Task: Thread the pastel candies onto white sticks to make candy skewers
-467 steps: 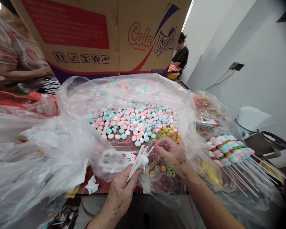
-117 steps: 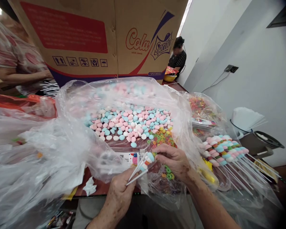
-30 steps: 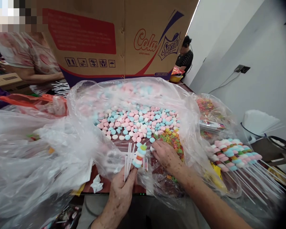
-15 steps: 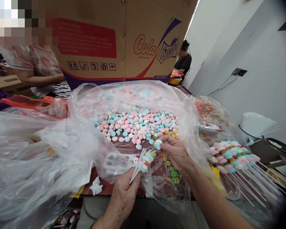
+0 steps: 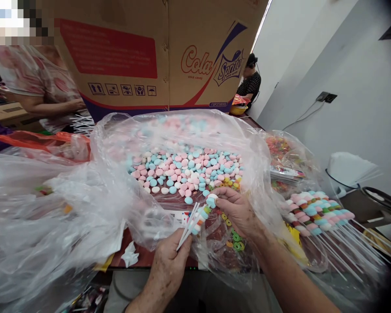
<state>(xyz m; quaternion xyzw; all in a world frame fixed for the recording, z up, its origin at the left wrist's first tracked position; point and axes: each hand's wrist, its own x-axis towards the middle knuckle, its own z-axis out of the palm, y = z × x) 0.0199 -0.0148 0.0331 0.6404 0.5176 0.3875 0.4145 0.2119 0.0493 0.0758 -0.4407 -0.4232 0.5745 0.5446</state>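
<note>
My left hand (image 5: pixel 173 252) is closed around several white sticks (image 5: pixel 186 230), low in the middle. One of them carries a skewer of candies (image 5: pixel 198 221), white, blue and orange with a green ring near its top. At the skewer's tip, my right hand (image 5: pixel 235 209) pinches a blue and white candy (image 5: pixel 211 200) between thumb and fingers. Behind both hands, pink, blue and white candies (image 5: pixel 182 167) lie in an open clear plastic bag (image 5: pixel 257 161). Green and yellow gummy rings (image 5: pixel 237 239) rest below my right hand.
Finished-looking candy skewers (image 5: pixel 316 213) are stacked at the right. A large cardboard box (image 5: pixel 124 52) stands behind the bag. Crumpled plastic (image 5: pixel 52 234) covers the left side. Two people are beyond, one at the left and one at the back right.
My right hand has moved slightly left and brought its candy to the skewer's tip. My left hand still holds the sticks in nearly the same place.
</note>
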